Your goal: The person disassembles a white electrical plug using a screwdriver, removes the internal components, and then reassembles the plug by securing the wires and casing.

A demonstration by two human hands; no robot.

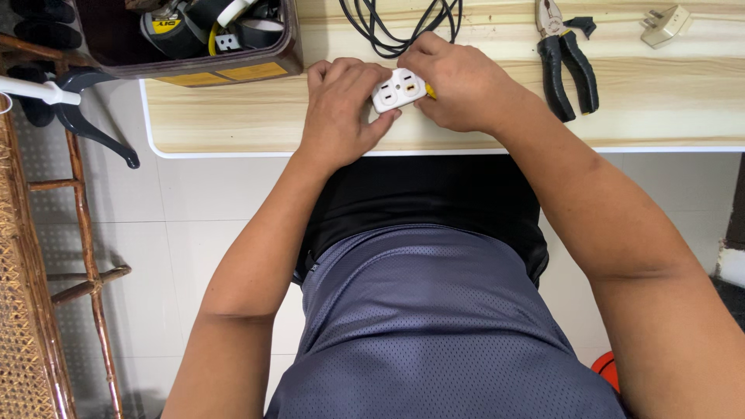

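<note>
A pale wood-grain tabletop [667,101] with a white edge runs across the top of the view, above a floor of light tiles [194,225]. A rattan and bamboo chair [31,310] stands at the left margin, and a dark brown box [194,54] of tools sits at the table's left corner, its top cut off by the frame.

A coil of black cable [388,27] lies just behind the hands, its far part out of view. Black-handled pliers [566,62] rest well to the right with jaws pointing away, and a beige plug adapter [666,23] lies beyond them.

The left hand [341,109] and the right hand [458,85] both close around a white socket block [400,89] near the table's front edge. Its long axis runs left to right, tilted slightly up to the right, with its slotted face turned up toward the camera. The ends of the block are hidden under the fingers. A yellow tip [429,93] shows under the right hand; what it belongs to cannot be made out.
</note>
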